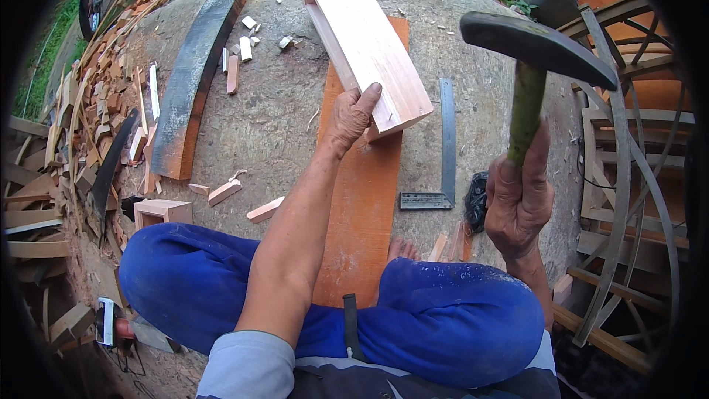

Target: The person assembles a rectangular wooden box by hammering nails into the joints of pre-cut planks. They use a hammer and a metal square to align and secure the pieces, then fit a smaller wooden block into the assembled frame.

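Observation:
A long, pale wooden box (369,37) rests with its near end on an orange-brown plank (360,222) in front of me. My left hand (350,120) is closed around the box's near left edge, with the thumb on the upper face. Close to that thumb, a thin nail (390,116) appears to stick up from the wood. Raised on the right, my right hand (521,203) grips a hammer (538,43) by its greenish handle. The dark hammer head is in the air, apart from the box.
Right of the plank lies a try square (447,148) beside a black plastic bag (476,202). A dark, thick board (198,85) and several wood offcuts (233,74) lie left. Scrap wood (96,111) is heaped farther left; curved frames (628,148) stand at the right edge.

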`<state>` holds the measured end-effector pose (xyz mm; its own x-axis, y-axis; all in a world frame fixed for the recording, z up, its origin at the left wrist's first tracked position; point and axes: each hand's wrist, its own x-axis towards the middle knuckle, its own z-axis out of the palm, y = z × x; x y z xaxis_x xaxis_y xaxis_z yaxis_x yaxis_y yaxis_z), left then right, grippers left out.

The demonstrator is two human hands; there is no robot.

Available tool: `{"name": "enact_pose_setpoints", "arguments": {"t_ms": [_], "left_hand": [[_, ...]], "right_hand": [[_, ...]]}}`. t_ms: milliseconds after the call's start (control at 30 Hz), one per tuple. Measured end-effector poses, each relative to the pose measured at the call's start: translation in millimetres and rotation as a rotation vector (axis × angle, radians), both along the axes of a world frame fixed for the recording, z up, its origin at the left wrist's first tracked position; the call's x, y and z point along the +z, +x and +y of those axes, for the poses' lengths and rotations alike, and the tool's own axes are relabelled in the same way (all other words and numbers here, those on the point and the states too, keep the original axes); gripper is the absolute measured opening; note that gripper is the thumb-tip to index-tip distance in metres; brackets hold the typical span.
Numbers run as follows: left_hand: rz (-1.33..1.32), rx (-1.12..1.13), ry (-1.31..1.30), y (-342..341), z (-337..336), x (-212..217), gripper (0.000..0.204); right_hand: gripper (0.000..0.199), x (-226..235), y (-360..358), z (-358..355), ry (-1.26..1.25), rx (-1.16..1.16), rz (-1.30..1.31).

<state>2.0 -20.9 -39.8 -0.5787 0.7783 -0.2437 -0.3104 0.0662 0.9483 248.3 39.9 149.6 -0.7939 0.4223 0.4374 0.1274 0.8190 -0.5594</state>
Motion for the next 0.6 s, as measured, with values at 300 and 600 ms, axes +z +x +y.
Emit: {"name": "enact_pose_setpoints", "arguments": {"t_ms": [300, 600], "left_hand": [[-0.005, 0.01, 0.035, -4.4, 3.2, 2.1, 0.06], [0.04, 0.015, 0.046, -0.7, 1.7, 3.2, 0.06]], "right_hand": [[0.071, 7.8, -6.5, 1.6, -0.097, -0.048, -0.049], [0.066, -21.4, 0.8, 5.3, 0.052, 0.096, -0.187]]}}
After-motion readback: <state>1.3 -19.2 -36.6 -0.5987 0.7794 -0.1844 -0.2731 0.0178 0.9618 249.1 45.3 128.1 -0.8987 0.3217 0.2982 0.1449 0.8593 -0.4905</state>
